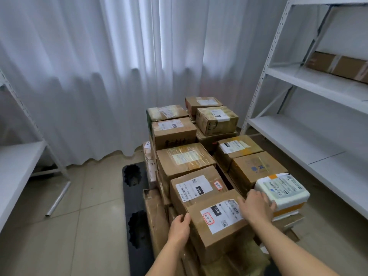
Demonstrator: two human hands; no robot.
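A brown cardboard box (215,234) with a white shipping label and a red-outlined sticker sits nearest me, on top of a stack of parcels. My left hand (179,228) grips the box's left side, thumb on the top edge. My right hand (256,208) lies over the box's far right corner, fingers curling down behind it beside a white foam box (282,192). A second labelled cardboard box (197,188) stands just behind the one I hold.
Several more cardboard parcels (185,158) fill a black pallet (135,206) on the tiled floor. White metal shelving (310,136) runs along the right, with a long box (338,65) on an upper shelf. Another white shelf (18,166) stands left; a metal tube (57,198) lies on the floor. White curtains hang behind.
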